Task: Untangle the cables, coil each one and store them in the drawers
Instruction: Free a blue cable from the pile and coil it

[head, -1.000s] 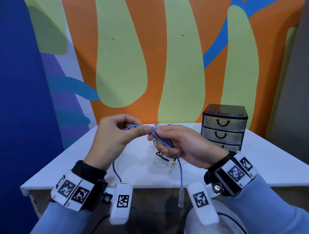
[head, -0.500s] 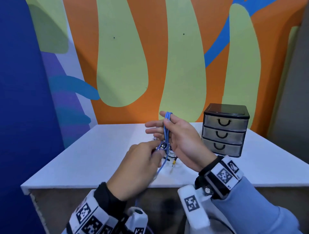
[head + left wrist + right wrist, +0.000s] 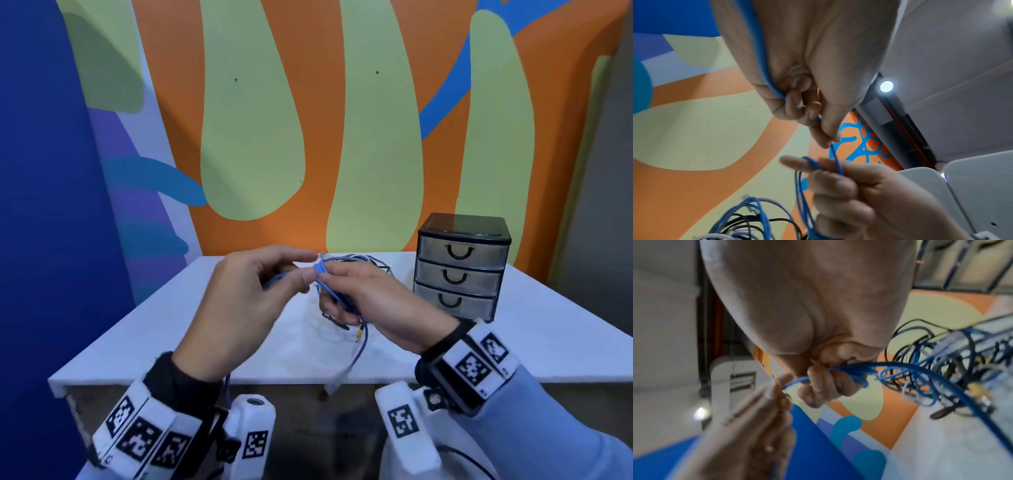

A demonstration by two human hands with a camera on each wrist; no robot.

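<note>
Both hands hover over the white table (image 3: 144, 329), working a blue cable (image 3: 325, 277). My right hand (image 3: 373, 301) grips several coiled loops of the blue cable (image 3: 851, 369) in its curled fingers. My left hand (image 3: 253, 294) pinches a strand of that cable (image 3: 835, 155) between thumb and fingers, just left of the right hand. The cable's loose end (image 3: 356, 356) hangs down past the table's front edge. A tangle of blue, black and pale cables (image 3: 363, 262) lies on the table behind the hands. The black three-drawer unit (image 3: 460, 265) stands to the right, all drawers closed.
A painted orange, green and blue wall (image 3: 342, 120) rises right behind the table. A yellow-tipped plug (image 3: 359, 334) dangles below my right hand. Bare table surface lies to the left of the hands and in front of the drawer unit.
My left hand rose from below the right hand to the left of it, drawing the strand along. My right hand tipped from upright fingers to a closed grip on the loops.
</note>
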